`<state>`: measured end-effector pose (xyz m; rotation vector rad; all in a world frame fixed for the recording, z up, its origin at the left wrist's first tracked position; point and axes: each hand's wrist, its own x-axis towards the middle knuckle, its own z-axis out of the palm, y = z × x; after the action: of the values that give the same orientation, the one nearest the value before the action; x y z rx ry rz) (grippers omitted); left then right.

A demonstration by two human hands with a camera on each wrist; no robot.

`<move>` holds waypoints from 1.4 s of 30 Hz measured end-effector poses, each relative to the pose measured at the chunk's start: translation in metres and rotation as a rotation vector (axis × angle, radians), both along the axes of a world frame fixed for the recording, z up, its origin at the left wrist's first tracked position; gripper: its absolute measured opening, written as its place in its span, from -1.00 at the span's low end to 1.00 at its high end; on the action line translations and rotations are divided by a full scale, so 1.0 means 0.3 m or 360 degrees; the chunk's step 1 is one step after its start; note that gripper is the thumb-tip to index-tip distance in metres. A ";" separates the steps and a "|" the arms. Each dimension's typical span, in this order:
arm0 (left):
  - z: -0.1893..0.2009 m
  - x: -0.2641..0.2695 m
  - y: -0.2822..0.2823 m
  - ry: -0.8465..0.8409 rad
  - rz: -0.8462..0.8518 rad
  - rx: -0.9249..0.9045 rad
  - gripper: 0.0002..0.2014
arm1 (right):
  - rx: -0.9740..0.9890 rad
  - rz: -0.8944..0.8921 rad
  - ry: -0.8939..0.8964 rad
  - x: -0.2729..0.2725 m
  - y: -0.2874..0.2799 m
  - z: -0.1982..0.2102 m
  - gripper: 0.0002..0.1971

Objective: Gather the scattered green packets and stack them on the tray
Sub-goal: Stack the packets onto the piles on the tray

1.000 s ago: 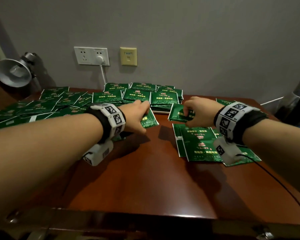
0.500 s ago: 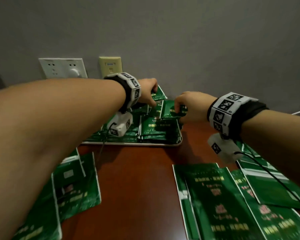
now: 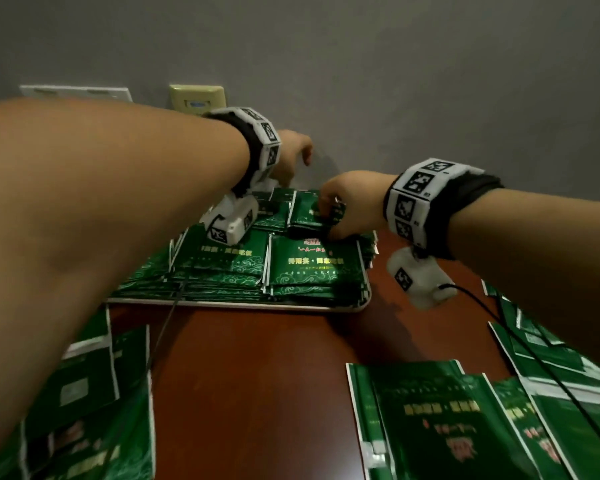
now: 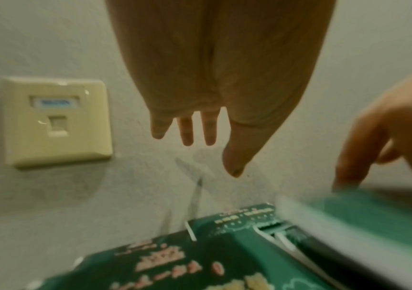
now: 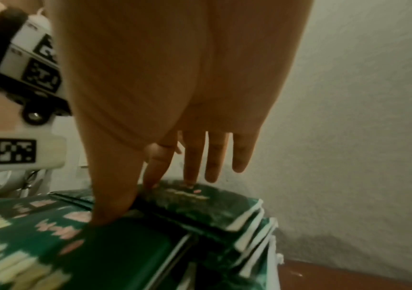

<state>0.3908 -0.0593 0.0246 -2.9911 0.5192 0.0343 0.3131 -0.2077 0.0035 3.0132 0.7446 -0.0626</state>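
Observation:
A pale tray (image 3: 243,304) stands against the wall, loaded with stacks of green packets (image 3: 312,265). My right hand (image 3: 329,216) is down on the back right stack. Its thumb and fingers (image 5: 190,172) hold the edges of the top green packet (image 5: 200,202), which lies flat on the pile. My left hand (image 3: 300,157) hovers above the back of the tray with fingers (image 4: 186,133) straight and nothing in them. More loose green packets lie on the table at the front right (image 3: 447,420), the far right (image 3: 551,358) and the left (image 3: 84,393).
The grey wall rises directly behind the tray, with a cream socket plate (image 4: 56,121) and a white outlet (image 3: 77,93) on it. Bare red-brown tabletop (image 3: 250,375) shows between the packet piles. Thin black cables hang from both wrist cameras.
My left hand has let go of its packet and risen above the tray. My right hand has lowered its packet onto the back right stack. The head view has moved closer.

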 end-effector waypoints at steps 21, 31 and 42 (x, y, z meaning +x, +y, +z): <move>-0.145 -1.003 -0.055 0.0328 -0.0330 0.0030 -0.56 | -0.0347 -0.0467 0.0559 -0.885 -0.247 -0.163 0.06; -0.330 -1.244 -0.030 0.0444 -0.0132 -0.0182 -0.08 | 0.0074 -0.0244 0.0252 -1.038 -0.104 -0.236 0.03; -0.269 -1.236 0.059 0.0160 -0.0126 -0.0710 -0.61 | 0.0971 -0.0057 -0.0047 -1.039 -0.027 -0.118 -0.72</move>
<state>0.0200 -0.0417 -0.0560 -3.4104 0.7442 0.0715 0.0013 -0.2157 -0.0318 3.5854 0.8333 0.2548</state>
